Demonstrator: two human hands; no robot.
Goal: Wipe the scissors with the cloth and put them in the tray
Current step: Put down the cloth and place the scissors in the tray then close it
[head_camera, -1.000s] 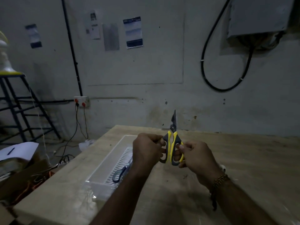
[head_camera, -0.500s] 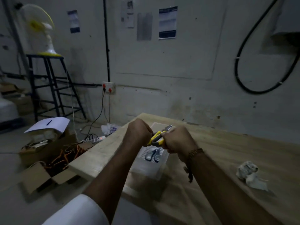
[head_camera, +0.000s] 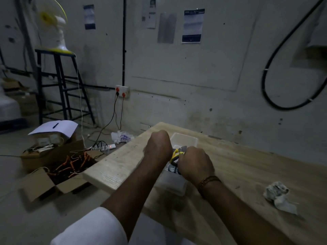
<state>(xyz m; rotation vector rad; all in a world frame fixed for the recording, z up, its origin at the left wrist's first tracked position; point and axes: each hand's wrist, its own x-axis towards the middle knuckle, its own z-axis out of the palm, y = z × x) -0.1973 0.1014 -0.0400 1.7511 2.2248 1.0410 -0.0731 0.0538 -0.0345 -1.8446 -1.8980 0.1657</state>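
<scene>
Yellow-and-grey scissors (head_camera: 177,154) lie nearly flat between my two hands, just above the clear plastic tray (head_camera: 184,139) on the wooden table. My left hand (head_camera: 158,147) grips the handle end from the left. My right hand (head_camera: 194,162) closes on it from the right. Only a little of the handles and the blade base shows between my fists. A second pair with blue handles (head_camera: 172,168) lies inside the tray under my hands. The crumpled whitish cloth (head_camera: 277,195) rests on the table far to the right, apart from both hands.
The table (head_camera: 247,167) has its left corner close to the tray. On the floor to the left stand open cardboard boxes (head_camera: 58,165) with orange wires, loose cables and a power strip. A stool with a fan (head_camera: 51,23) stands by the wall.
The scissors went from upright in front of me to nearly flat and low over the tray. Both hands moved down and left with them; the view swung left, showing the cloth.
</scene>
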